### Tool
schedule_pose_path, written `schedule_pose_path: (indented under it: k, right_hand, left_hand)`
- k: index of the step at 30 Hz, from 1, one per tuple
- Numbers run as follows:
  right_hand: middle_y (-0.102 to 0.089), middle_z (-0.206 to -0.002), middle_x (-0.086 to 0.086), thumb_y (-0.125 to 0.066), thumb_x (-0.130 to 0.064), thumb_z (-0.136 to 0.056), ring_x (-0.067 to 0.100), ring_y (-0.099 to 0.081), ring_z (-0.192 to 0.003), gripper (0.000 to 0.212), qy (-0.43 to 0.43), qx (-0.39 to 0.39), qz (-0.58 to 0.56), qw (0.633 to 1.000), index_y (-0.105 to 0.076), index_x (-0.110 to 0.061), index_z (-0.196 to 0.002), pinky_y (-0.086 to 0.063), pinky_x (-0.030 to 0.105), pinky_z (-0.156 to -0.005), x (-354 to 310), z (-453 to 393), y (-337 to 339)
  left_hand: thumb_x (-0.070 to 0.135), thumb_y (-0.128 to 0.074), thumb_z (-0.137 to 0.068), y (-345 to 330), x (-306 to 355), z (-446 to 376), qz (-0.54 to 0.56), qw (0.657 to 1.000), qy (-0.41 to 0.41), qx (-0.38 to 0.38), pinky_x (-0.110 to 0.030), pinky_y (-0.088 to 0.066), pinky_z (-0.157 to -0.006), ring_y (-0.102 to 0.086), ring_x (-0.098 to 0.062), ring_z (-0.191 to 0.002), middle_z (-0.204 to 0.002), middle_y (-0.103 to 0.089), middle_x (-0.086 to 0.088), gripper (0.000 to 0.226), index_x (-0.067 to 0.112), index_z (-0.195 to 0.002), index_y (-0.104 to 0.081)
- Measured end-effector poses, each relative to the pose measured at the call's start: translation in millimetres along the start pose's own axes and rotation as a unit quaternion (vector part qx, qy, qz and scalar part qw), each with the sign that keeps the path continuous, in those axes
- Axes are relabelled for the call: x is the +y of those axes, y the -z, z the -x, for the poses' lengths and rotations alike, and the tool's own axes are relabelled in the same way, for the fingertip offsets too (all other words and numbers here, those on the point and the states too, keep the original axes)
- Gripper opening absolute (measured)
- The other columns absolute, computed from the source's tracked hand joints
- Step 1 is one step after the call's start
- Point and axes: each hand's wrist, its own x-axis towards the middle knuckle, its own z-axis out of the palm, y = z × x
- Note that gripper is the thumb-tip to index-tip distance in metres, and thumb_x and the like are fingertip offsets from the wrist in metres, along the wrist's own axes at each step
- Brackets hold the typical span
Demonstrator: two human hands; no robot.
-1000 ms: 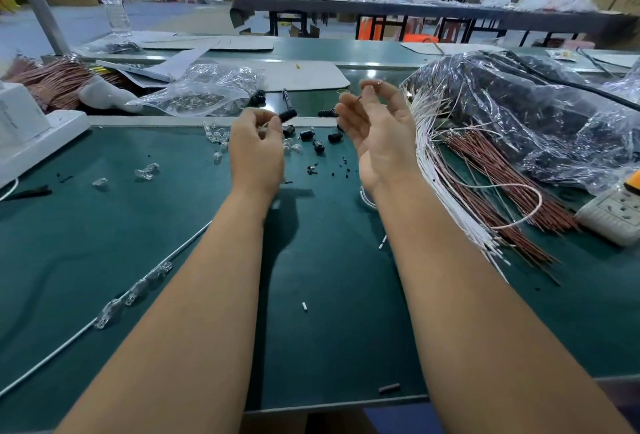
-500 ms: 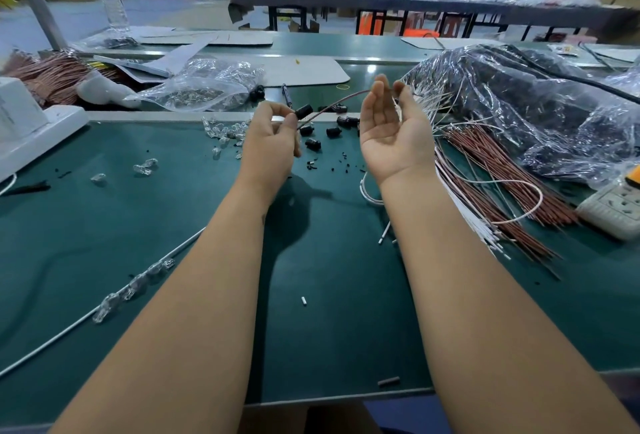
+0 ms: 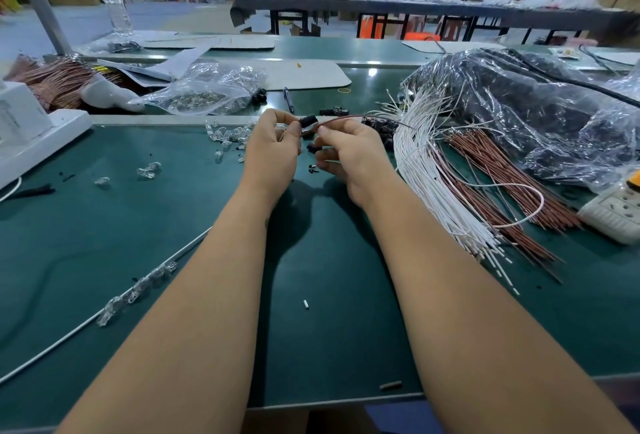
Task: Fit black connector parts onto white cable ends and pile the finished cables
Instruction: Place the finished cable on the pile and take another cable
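My left hand [image 3: 273, 153] pinches a small black connector [image 3: 307, 120] between thumb and fingers above the green mat [image 3: 104, 243]. My right hand [image 3: 349, 156] pinches the end of a thin cable [image 3: 353, 118] right beside that connector; the cable runs off to the right toward the wire pile. Whether the cable end sits inside the connector I cannot tell. A bundle of white cables [image 3: 426, 184] and brown cables [image 3: 495, 174] lies to the right of my right hand. Loose black connectors [image 3: 381, 127] lie just beyond my hands.
Clear plastic parts [image 3: 225, 134] are scattered left of my hands, and a bag of them [image 3: 207, 94] lies behind. A big plastic sheet [image 3: 536, 115] covers dark goods at right. A white power strip [image 3: 616, 212] sits at far right, a white device [image 3: 31, 132] at far left.
My right hand has turned from palm-up and open to pinching the cable end, and has come down next to my left hand. My left hand holds the black connector throughout.
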Motion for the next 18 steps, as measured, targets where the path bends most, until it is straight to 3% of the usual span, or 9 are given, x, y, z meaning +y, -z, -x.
schedule_pose_path:
  k: [6,15,18]
  right_hand:
    - [-0.062,-0.071,0.003,-0.063,-0.009,-0.091,0.013,-0.055,-0.054,0.005,0.005,-0.028,0.02,0.999,-0.064,-0.01,-0.086,-0.052,0.023,-0.053,2.1,0.4,-0.5]
    - [-0.063,-0.073,0.008,-0.051,-0.008,-0.099,0.018,-0.061,-0.058,0.012,0.05,0.053,-0.1,0.992,-0.054,-0.01,-0.088,-0.056,0.025,-0.056,-3.5,-0.3,2.2]
    - [-0.066,-0.071,0.009,-0.044,-0.007,-0.101,0.018,-0.064,-0.057,0.013,0.069,0.091,-0.145,0.983,-0.05,-0.008,-0.09,-0.057,0.026,-0.057,-6.9,-2.5,7.8]
  left_hand:
    - [0.013,-0.048,-0.099,0.0,2.5,1.2,0.005,1.0,0.001,-0.006,-0.017,-0.035,-0.048,-0.042,-0.012,-0.054,-0.065,-0.053,-0.002,0.004,0.012,-0.096,-0.05]
    - [0.016,-0.052,-0.098,1.3,-1.6,-0.5,-0.017,1.0,0.021,0.001,-0.011,-0.03,-0.04,-0.037,0.002,-0.037,-0.064,-0.057,0.001,0.005,0.012,-0.095,-0.055]
    - [0.017,-0.053,-0.097,3.4,-3.9,-2.6,-0.017,0.999,0.036,0.017,-0.01,-0.033,-0.043,-0.043,-0.001,-0.047,-0.065,-0.058,0.003,0.006,0.016,-0.092,-0.056]
